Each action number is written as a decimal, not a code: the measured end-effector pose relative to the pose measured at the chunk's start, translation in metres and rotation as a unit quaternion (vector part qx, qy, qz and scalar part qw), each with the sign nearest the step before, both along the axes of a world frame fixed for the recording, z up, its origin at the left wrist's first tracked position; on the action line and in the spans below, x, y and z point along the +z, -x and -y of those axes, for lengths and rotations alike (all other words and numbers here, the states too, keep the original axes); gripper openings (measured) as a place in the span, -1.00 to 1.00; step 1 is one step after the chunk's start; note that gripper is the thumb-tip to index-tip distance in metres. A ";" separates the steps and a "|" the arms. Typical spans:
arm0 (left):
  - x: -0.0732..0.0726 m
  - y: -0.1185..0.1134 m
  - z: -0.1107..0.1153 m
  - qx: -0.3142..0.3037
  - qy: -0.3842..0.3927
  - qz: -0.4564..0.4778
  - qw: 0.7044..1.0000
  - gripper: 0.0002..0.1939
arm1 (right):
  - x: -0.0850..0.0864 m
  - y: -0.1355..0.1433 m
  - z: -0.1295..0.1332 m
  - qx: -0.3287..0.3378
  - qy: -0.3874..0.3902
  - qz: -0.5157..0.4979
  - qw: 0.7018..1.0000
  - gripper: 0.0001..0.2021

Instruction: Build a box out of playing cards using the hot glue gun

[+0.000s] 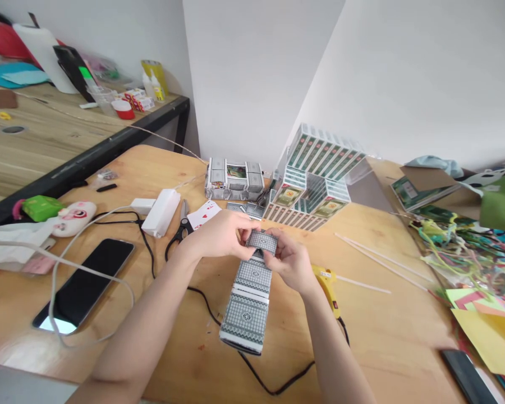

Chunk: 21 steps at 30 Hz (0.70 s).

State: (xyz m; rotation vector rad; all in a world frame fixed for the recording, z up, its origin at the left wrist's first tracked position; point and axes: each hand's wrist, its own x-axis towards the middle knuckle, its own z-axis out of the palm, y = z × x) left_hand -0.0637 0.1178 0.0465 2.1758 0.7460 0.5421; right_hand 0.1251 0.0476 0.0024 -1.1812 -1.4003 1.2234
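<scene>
A long block built of grey-patterned playing cards (247,314) points toward me above the table. My left hand (225,231) pinches its far end from the left, thumb and fingers closed. My right hand (291,259) grips the same end from the right, thumb on the near side. Between the thumbs a card section bends, leaving a dark gap below it. A yellow hot glue gun (327,286) lies beside my right wrist. Black-handled scissors (180,229) and a few face-up playing cards (203,214) lie past my left wrist.
Behind my hands stand a card-covered box (234,178) and stacked card packs (309,179). At left are a phone (88,280), a white adapter (162,213) and loose cables. Glue sticks (382,261) and a craft-material pile (480,258) are at right.
</scene>
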 end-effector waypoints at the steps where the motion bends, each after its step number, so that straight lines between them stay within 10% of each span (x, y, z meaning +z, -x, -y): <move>1: 0.002 -0.001 0.001 0.001 -0.012 -0.002 1.000 -0.88 | 0.001 0.000 0.001 0.003 -0.003 0.002 1.000 -0.66; 13: 0.031 0.001 0.027 0.075 -0.123 0.020 0.989 -0.86 | 0.046 -0.003 0.012 0.041 -0.069 -0.013 0.997 -0.67; 21: 0.025 -0.010 0.028 0.118 -0.161 0.137 0.970 -0.64 | 0.067 -0.002 0.010 0.012 -0.085 -0.077 0.993 -0.73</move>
